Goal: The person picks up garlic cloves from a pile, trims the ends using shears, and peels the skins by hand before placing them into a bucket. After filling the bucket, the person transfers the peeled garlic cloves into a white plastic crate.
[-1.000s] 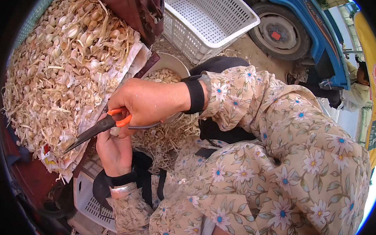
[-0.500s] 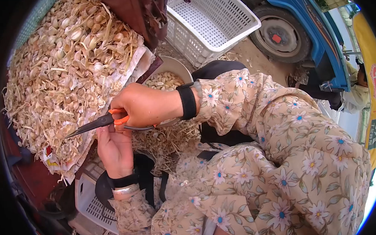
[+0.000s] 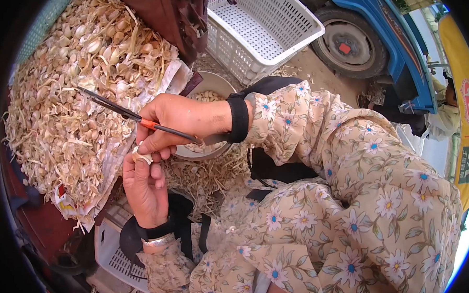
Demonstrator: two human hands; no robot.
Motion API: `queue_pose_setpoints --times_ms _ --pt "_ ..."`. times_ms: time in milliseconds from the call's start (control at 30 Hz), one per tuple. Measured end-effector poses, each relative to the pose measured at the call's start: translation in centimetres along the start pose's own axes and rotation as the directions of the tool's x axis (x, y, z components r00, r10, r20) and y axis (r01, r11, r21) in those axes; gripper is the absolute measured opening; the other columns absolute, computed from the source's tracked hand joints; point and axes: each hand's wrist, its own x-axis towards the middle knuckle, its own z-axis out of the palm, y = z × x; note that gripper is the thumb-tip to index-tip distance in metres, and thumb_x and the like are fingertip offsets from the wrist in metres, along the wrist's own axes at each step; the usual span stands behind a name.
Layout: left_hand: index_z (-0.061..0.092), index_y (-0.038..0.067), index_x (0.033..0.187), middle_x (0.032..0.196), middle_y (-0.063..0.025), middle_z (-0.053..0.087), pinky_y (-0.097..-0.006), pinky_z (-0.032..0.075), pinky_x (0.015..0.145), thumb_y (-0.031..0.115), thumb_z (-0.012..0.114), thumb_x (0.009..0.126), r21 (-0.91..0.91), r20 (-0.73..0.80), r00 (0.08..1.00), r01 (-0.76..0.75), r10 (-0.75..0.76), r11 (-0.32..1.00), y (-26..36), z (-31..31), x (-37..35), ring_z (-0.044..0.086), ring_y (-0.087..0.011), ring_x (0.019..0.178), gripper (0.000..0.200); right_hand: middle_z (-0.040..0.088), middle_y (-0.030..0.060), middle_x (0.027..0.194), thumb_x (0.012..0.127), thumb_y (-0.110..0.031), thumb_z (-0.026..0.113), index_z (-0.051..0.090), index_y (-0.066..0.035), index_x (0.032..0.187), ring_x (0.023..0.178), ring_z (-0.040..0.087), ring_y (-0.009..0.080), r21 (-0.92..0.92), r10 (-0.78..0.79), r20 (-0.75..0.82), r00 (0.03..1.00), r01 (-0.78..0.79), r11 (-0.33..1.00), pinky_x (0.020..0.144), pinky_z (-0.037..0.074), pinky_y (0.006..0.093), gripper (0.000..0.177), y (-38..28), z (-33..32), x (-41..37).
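Observation:
Scissors (image 3: pixel 108 104) with orange on the handle are in my right hand (image 3: pixel 173 120), their dark blades pointing up and left over a heap of garlic (image 3: pixel 80 95). The fingertips of this hand also touch a pale garlic clove (image 3: pixel 142 155). My left hand (image 3: pixel 145 195), palm up just below, pinches that same clove between thumb and fingers. The heap of cloves and dry husks lies on a white sheet (image 3: pixel 103 191) left of both hands. Behind my right wrist stands a round bowl (image 3: pixel 218 83) with peeled cloves in it.
A white plastic crate (image 3: pixel 235 49) stands at the top, beside a blue vehicle (image 3: pixel 397 40) and its wheel (image 3: pixel 349 43). Another white crate (image 3: pixel 116 256) is at the lower left. Husks (image 3: pixel 207 176) lie below the bowl. Part of another person (image 3: pixel 401 119) shows at the right.
The scissors have swung from pointing down-left to up-left. My left hand's fingers have closed from an open palm, and a garlic clove now shows between both hands.

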Motion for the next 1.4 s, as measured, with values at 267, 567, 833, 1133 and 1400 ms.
queue_pose_setpoints --times_ms 267,567,833,1133,1400 --pt "0.046 0.001 0.108 0.081 -0.008 0.051 -0.0157 0.034 0.043 0.017 0.058 0.084 -0.156 0.071 0.994 -0.073 0.085 0.985 1.7 -1.1 -0.1 0.042 -0.0067 0.057 0.031 0.054 0.0011 0.063 0.071 -0.014 0.07 0.057 -0.001 0.08 0.059 0.051 0.0083 -0.54 -0.041 0.17 0.985 0.128 0.832 0.053 0.039 0.0241 0.02 -3.1 -4.4 -2.0" --pt "0.047 0.004 0.108 0.089 -0.0118 0.055 -0.0187 0.037 0.047 0.009 0.055 0.082 -0.076 -0.089 0.974 -0.215 0.208 0.974 2.5 -1.8 -0.2 0.048 -0.0101 0.062 0.028 0.057 0.0115 0.083 0.064 -0.045 0.071 0.058 -0.001 0.085 0.076 0.057 0.0332 -0.873 -0.341 0.073 0.937 0.226 0.433 0.063 0.044 0.0392 0.05 -0.5 -3.6 -1.6" --pt "0.047 0.0 0.11 0.092 -0.0125 0.054 -0.015 0.034 0.045 0.006 0.055 0.081 0.005 -0.027 0.982 -0.185 0.186 0.983 2.0 -1.5 -0.4 0.043 -0.0068 0.06 0.03 0.056 0.0119 0.081 0.067 -0.047 0.068 0.057 -0.003 0.082 0.074 0.057 0.0329 -0.889 -0.41 0.052 0.911 0.23 0.396 0.061 0.045 0.0404 0.048 0.1 -1.6 -1.3" --pt "0.048 0.003 0.108 0.088 -0.0132 0.055 -0.015 0.033 0.041 0.006 0.058 0.079 0.073 -0.078 0.982 -0.165 0.17 0.984 2.1 -1.7 -0.3 0.043 -0.0071 0.054 0.031 0.059 0.015 0.068 0.069 -0.049 0.064 0.059 -0.003 0.075 0.068 0.059 0.0341 -0.906 -0.36 0.015 0.933 0.165 0.39 0.059 0.046 0.0419 0.046 0.1 -1.1 -1.6" --pt "0.045 -0.001 0.11 0.096 -0.0156 0.055 -0.0127 0.03 0.042 0.006 0.055 0.082 0.034 -0.001 0.983 -0.183 0.183 0.982 2.4 -2.5 -0.2 0.038 -0.0037 0.051 0.03 0.058 0.0155 0.066 0.072 -0.053 0.061 0.057 0.0 0.078 0.065 0.058 0.0353 -0.907 -0.258 0.037 0.965 0.141 0.398 0.058 0.046 0.0414 0.054 0.0 -0.8 -1.9"
